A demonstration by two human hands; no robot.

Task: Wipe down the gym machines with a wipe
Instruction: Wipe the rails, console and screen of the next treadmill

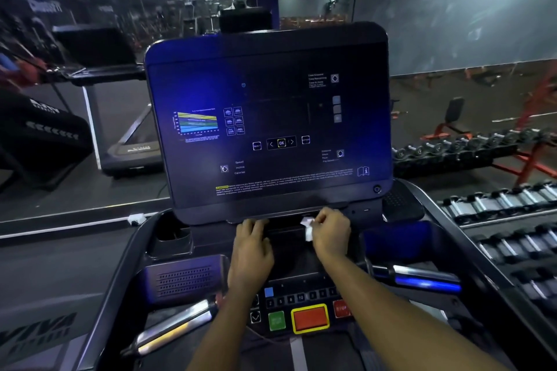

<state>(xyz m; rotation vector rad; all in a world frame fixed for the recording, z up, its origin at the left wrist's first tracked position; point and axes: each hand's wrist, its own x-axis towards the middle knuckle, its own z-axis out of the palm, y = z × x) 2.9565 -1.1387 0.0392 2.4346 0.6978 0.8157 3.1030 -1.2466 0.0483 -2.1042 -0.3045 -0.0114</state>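
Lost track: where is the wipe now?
Head view, centre: the wipe is pinched in the right hand, just below the console, right of the left hand.

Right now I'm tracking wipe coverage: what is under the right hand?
The right hand pinches a crumpled white wipe over the treadmill's dark shelf below the screen. The shelf patch beneath the hand is covered.

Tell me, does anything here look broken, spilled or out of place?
Nothing stands out. The treadmill console looks intact and the dumbbells sit in rows. The right hand holds a crumpled white wipe at the console's lower edge, and the left hand rests alongside.
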